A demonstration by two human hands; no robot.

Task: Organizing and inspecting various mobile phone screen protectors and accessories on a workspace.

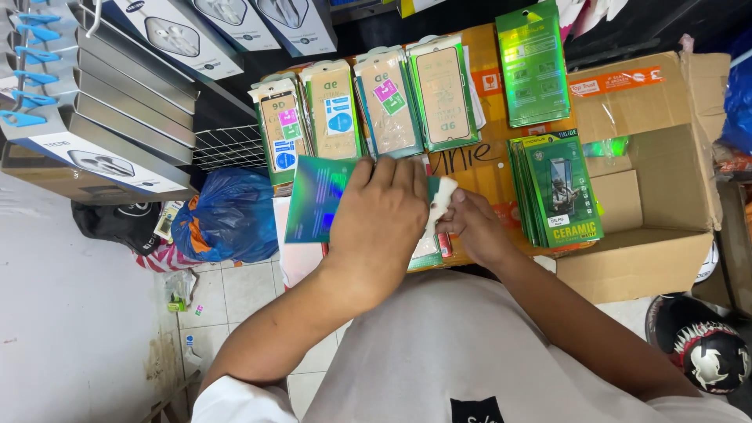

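My left hand (381, 211) lies palm down on a shiny green-blue screen-protector packet (313, 197), its fingers covering the packet's right part. My right hand (472, 225) pinches a small white wipe or sticker (441, 196) just right of those fingers. Both hands hover over a flattened cardboard surface (478, 160). Rows of screen-protector packets (388, 102) stand along the far side. A stack of green packets (560, 188) lies to the right of my right hand.
An open cardboard box (650, 204) sits at the right. White boxed earphone packages (102, 117) hang at upper left above a wire rack (231, 146). A blue plastic bag (227, 215) rests on the tiled floor (235, 290). A dark helmet (705, 348) lies lower right.
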